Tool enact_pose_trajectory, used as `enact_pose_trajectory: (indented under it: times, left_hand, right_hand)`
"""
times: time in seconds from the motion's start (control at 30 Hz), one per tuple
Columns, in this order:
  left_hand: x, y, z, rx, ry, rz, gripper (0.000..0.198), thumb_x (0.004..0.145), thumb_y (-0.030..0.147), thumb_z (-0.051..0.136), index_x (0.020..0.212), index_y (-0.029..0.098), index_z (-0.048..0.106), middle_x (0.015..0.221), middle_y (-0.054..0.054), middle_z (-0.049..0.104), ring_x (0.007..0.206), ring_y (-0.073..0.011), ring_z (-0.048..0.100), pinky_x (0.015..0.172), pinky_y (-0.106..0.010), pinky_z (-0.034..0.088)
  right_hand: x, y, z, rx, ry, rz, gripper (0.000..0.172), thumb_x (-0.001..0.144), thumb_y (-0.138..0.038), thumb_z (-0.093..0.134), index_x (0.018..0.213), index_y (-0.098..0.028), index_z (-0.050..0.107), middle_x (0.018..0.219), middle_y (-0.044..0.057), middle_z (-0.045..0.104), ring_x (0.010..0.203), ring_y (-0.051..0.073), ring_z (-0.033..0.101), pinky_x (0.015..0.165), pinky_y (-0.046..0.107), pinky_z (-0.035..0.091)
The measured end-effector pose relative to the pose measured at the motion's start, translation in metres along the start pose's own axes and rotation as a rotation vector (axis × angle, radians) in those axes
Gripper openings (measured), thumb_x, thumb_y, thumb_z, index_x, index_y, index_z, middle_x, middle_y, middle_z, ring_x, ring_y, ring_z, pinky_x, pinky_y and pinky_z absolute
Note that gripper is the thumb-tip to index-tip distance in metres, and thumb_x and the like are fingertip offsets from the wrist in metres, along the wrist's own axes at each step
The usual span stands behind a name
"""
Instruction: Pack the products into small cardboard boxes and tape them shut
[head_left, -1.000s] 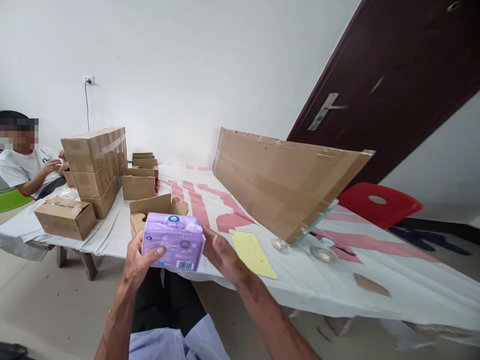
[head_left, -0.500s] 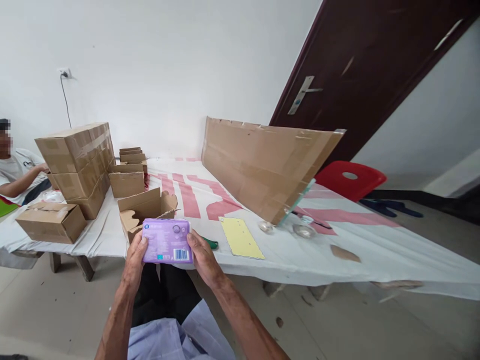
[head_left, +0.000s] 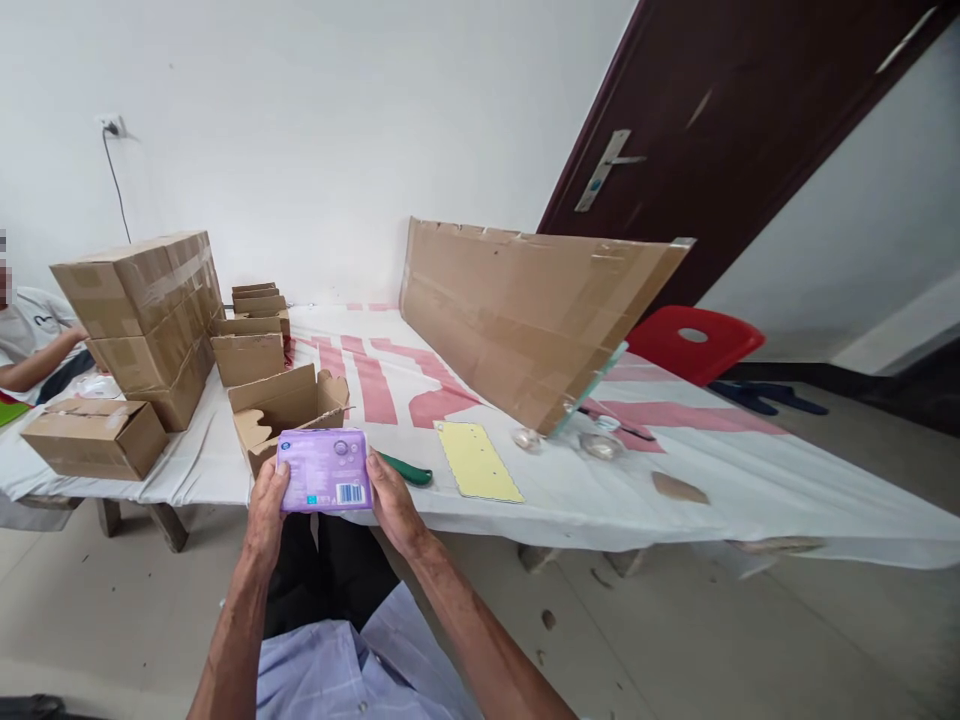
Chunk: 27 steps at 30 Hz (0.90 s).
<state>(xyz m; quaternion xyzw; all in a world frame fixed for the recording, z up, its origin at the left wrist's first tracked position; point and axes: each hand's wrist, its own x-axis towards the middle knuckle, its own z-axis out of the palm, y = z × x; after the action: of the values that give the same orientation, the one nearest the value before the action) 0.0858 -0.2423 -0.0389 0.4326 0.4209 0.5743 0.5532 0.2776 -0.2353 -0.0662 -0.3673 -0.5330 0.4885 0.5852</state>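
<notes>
A purple plastic-wrapped pack (head_left: 324, 470) with a barcode at its lower right is held level above the table's front edge. My left hand (head_left: 266, 503) grips its left side, thumb on the near face. On the opposite side my right hand (head_left: 394, 498) holds it the same way; the fingers behind the pack are hidden. Just beyond stands an open cardboard box (head_left: 289, 405) with its flaps up, partly covered by the pack. To the right of my right hand lies a green handle (head_left: 409, 469), its other end out of sight behind the pack and hand.
Taped cartons (head_left: 142, 320) are stacked at the left, with one closed carton (head_left: 96, 437) in front. More open boxes (head_left: 251, 355) line up behind. A yellow sheet (head_left: 480, 460), a large leaning cardboard panel (head_left: 525, 310) and a red chair (head_left: 697, 342) are to the right. A co-worker (head_left: 37, 340) sits far left.
The view has shifted slightly, so the surroundings sit a little higher and further left. Both hands keep hold of the purple pack, and more of the green handle shows.
</notes>
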Motion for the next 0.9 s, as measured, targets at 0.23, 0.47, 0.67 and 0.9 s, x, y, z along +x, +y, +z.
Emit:
enact_pose_trajectory:
  times: [0.23,0.47,0.67,0.9]
  left_hand:
    - [0.006,-0.007,-0.004,-0.036,0.039,0.007,0.07,0.077,0.077,0.082,0.118,0.021,0.073,0.099,-0.002,0.072,0.084,-0.0195,0.067,0.069,-0.027,0.056]
    - [0.012,-0.016,-0.007,-0.027,0.058,-0.012,0.072,0.075,0.079,0.081,0.116,0.02,0.072,0.1,-0.004,0.072,0.088,-0.0228,0.07,0.069,-0.03,0.061]
    - [0.014,-0.021,-0.007,-0.004,0.073,-0.019,0.072,0.075,0.08,0.08,0.115,0.02,0.071,0.099,-0.004,0.071,0.09,-0.0242,0.071,0.068,-0.031,0.063]
    - [0.014,-0.021,-0.006,-0.009,0.08,-0.011,0.072,0.075,0.079,0.08,0.113,0.019,0.072,0.101,-0.006,0.071,0.09,-0.0244,0.07,0.065,-0.03,0.063]
  right_hand:
    - [0.009,0.011,0.003,0.221,0.043,-0.024,0.068,0.093,-0.077,0.066,0.142,-0.03,0.071,0.135,0.005,0.077,0.147,0.031,0.057,0.127,0.052,0.042]
    - [0.015,0.02,0.003,0.238,0.022,-0.012,0.071,0.092,-0.078,0.068,0.143,-0.029,0.071,0.135,0.006,0.078,0.143,0.033,0.061,0.124,0.055,0.046]
    - [0.018,0.022,0.002,0.225,0.004,-0.02,0.073,0.091,-0.08,0.067,0.145,-0.03,0.07,0.137,0.007,0.077,0.143,0.033,0.061,0.123,0.055,0.047]
    - [0.017,0.023,0.0,0.235,-0.011,-0.01,0.072,0.093,-0.079,0.065,0.146,-0.03,0.069,0.135,0.007,0.078,0.142,0.032,0.062,0.121,0.055,0.049]
